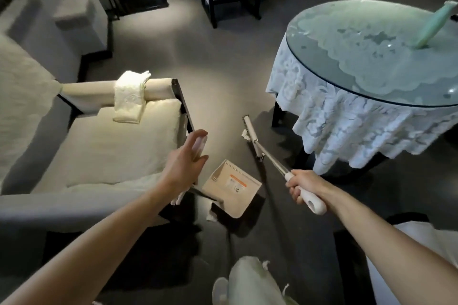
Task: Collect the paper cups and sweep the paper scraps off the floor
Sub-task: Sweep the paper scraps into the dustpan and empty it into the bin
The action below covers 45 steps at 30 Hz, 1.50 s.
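While clenching broom [252, 140] in right hand [301, 186], cupped left hand [184, 160] round dustpan [231, 184] handle, grip too blurred to tell. Spotted paper scraps [245, 134] beyond dustpan and at its near corner. Might have flicked them past dustpan with a hard stroke.

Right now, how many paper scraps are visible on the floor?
2. One paper scrap lies against the broom head; another scrap sits by the dustpan. Others may be hidden.
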Each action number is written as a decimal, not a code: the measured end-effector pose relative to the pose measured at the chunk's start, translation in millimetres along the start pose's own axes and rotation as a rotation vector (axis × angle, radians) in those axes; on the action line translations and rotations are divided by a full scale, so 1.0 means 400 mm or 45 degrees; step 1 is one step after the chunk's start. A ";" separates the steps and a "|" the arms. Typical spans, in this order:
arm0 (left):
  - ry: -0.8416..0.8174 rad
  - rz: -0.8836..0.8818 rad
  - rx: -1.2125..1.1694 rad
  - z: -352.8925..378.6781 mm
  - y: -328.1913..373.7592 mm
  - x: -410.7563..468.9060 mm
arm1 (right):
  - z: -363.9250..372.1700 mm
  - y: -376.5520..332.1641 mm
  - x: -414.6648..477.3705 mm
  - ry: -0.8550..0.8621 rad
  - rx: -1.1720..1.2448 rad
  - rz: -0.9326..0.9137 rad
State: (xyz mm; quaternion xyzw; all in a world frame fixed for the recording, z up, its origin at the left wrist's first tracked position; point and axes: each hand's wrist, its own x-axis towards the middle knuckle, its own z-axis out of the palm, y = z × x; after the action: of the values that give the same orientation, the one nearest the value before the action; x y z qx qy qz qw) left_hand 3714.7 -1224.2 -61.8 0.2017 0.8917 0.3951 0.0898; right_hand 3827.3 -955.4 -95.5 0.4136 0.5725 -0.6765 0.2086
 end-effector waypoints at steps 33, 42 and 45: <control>-0.171 -0.178 0.054 0.031 -0.323 0.518 | 0.005 -0.228 0.479 0.084 -0.589 0.417; -0.216 0.042 -0.083 -0.066 -0.277 0.168 | 0.175 0.106 0.154 0.065 -0.425 0.503; -0.231 0.058 -0.067 -0.092 -0.263 0.033 | 0.217 0.169 0.048 0.008 -0.502 0.527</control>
State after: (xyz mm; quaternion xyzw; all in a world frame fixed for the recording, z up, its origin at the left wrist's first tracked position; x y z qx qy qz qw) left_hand 3660.7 -1306.8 -114.8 0.2544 0.8644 0.4005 0.1666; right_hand 3839.7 -1051.4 -151.2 0.4750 0.5970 -0.4941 0.4169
